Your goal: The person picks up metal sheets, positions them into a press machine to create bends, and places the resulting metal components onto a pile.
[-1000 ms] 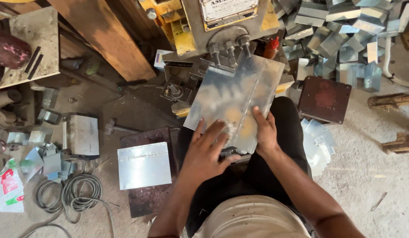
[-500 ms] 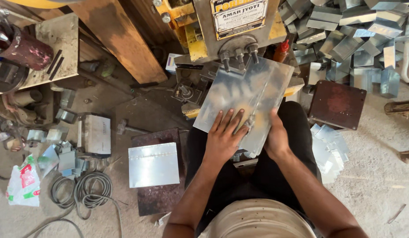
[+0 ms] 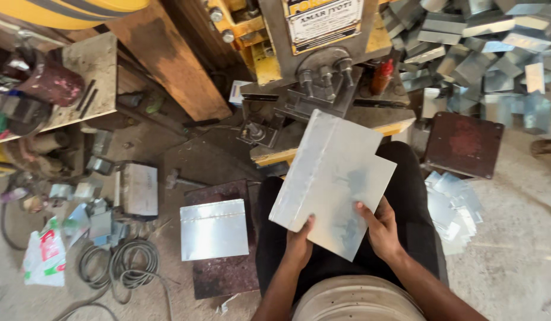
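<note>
I hold a shiny rectangular metal sheet [image 3: 333, 181] with a crease running along its length, tilted over my lap in front of the press machine [image 3: 314, 77]. My left hand [image 3: 299, 244] grips the sheet's near edge from below, thumb on top. My right hand [image 3: 379, 229] grips the near right corner, thumb on the sheet's face. The sheet's far end lies just short of the press's die.
Another creased sheet [image 3: 214, 229] rests on a rusty plate [image 3: 225, 261] to my left. A heap of bent metal pieces [image 3: 483, 53] lies at the far right, flat blanks [image 3: 453, 208] by my right leg, a rusty block [image 3: 462, 142] beyond, coiled cable [image 3: 118, 264] at left.
The sheet has come back out from under the press toward me. My left hand has slid from flat on top of the sheet to gripping its near edge.
</note>
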